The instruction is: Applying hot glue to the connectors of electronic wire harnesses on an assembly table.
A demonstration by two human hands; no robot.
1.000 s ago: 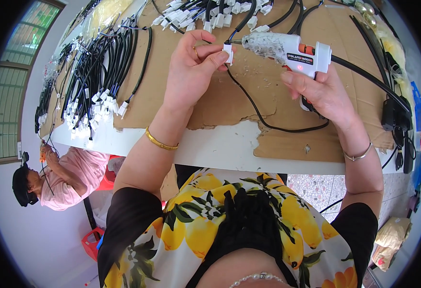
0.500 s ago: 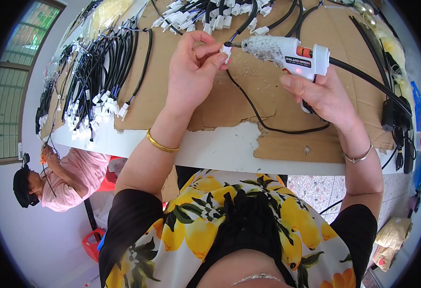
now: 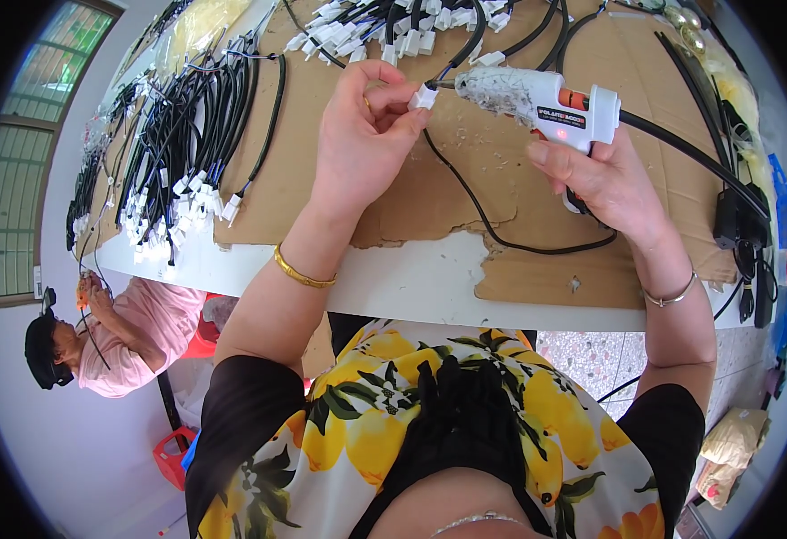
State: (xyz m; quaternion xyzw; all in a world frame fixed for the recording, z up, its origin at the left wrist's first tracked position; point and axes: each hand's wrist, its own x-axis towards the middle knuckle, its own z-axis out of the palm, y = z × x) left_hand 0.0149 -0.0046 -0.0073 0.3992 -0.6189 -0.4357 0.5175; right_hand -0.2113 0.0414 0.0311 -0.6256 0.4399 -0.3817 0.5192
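Note:
Between the thumb and fingers of my left hand is a white plastic connector on the end of a black-sleeved cable. My right hand grips a white hot glue gun by its handle. Its nozzle points left and meets the wire end of the connector; whether it touches is hard to tell. Dried glue strands coat the front of the gun, and a small red light glows on its side. A thick black tube or cord runs from the back of the gun toward the right.
Bundled black cables with white connectors lie at the left, and more connectors at the far edge. Torn cardboard covers the white table. A black adapter sits at the right. Another person handles wires at the left.
The connector in my left hand has turned slightly, showing more of its white face. The glue gun has shifted a little to the right.

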